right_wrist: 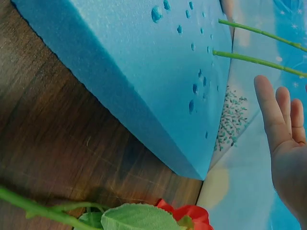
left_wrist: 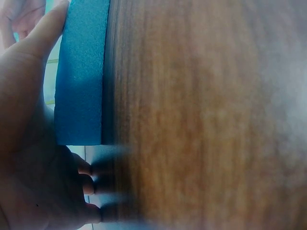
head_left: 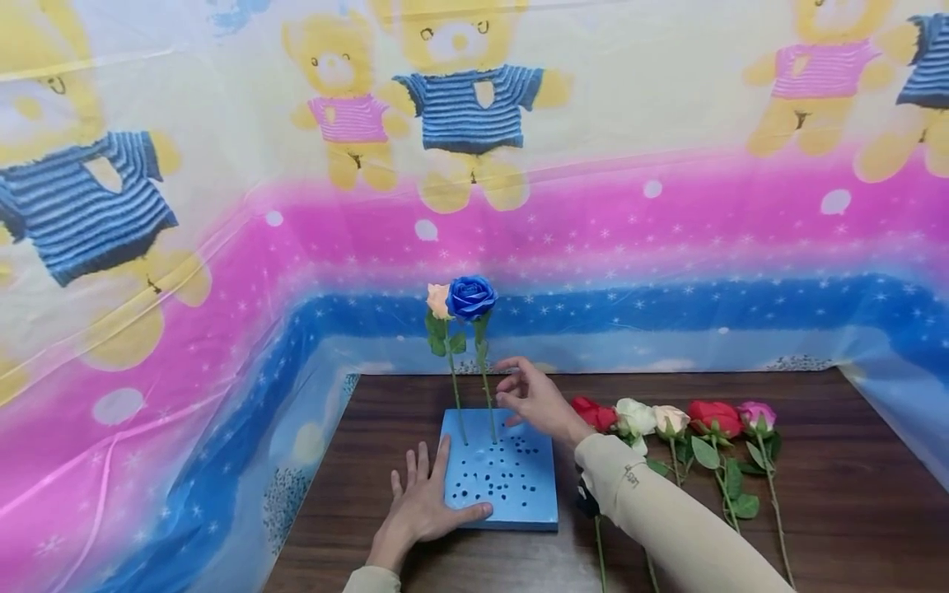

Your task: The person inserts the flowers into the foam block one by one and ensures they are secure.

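A light blue foam block (head_left: 480, 465) dotted with small holes lies on the table. Two artificial roses, a blue rose (head_left: 471, 298) and a peach rose (head_left: 438, 301) partly behind it, stand upright with stems in the block's far part. My left hand (head_left: 423, 502) rests at the block's near left corner, thumb over the top and fingers spread along its left side. Beside the blue rose's stem hovers my right hand (head_left: 537, 399), fingers loosely bent and holding nothing. The right wrist view shows a gap between those fingertips and the green stem (right_wrist: 259, 61).
Right of the block, several roses lie on the dark wooden table (head_left: 334, 461): a red rose (head_left: 593, 413), a white rose (head_left: 636, 417), another peach rose (head_left: 670, 421), a larger red rose (head_left: 715, 418) and a pink rose (head_left: 756, 417). A bear-print curtain (head_left: 593, 239) hangs behind.
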A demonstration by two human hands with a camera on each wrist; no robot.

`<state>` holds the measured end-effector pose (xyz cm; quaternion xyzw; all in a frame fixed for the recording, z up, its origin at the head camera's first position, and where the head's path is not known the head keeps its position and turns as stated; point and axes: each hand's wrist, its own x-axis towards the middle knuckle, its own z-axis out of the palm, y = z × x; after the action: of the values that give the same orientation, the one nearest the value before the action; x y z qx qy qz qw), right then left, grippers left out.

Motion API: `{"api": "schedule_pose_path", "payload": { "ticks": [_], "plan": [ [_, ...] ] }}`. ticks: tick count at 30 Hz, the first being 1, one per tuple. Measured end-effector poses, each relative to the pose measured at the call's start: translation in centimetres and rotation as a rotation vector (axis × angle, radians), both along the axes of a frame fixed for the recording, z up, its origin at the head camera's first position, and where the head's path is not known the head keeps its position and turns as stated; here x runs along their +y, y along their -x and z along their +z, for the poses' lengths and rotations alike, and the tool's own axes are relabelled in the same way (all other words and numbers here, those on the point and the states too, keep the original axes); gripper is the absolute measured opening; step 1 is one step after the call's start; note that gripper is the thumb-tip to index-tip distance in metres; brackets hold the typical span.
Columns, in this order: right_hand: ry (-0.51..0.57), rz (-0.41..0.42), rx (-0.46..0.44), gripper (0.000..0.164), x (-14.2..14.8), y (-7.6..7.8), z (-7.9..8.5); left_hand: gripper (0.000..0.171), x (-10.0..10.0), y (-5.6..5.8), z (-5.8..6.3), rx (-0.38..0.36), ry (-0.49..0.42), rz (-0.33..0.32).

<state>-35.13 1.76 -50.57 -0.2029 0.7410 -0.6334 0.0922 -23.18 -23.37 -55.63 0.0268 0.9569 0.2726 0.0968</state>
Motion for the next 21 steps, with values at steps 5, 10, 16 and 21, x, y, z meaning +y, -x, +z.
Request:
{"api": "schedule_pose_path", "payload": {
  "ticks": [5, 10, 16, 21],
  "plan": [
    [0.047, 0.015, -0.006, 0.057, 0.8, -0.2, 0.6, 0.138, 0.0, 0.0, 0.1, 0.000, -0.005, 0.002],
    [0.109, 0.043, -0.013, 0.068, 1.8, -0.7, 1.5, 0.138, 0.0, 0.0, 0.2, -0.001, -0.011, 0.002],
    [0.147, 0.056, 0.015, 0.074, 3.1, -1.0, 2.4, 0.138, 0.0, 0.1, 0.1, -0.003, -0.007, 0.006],
    [0.162, 0.062, 0.024, 0.078, 4.6, -1.6, 3.1, 0.139, 0.0, 0.2, -0.1, -0.004, -0.001, 0.004]
  ]
}}
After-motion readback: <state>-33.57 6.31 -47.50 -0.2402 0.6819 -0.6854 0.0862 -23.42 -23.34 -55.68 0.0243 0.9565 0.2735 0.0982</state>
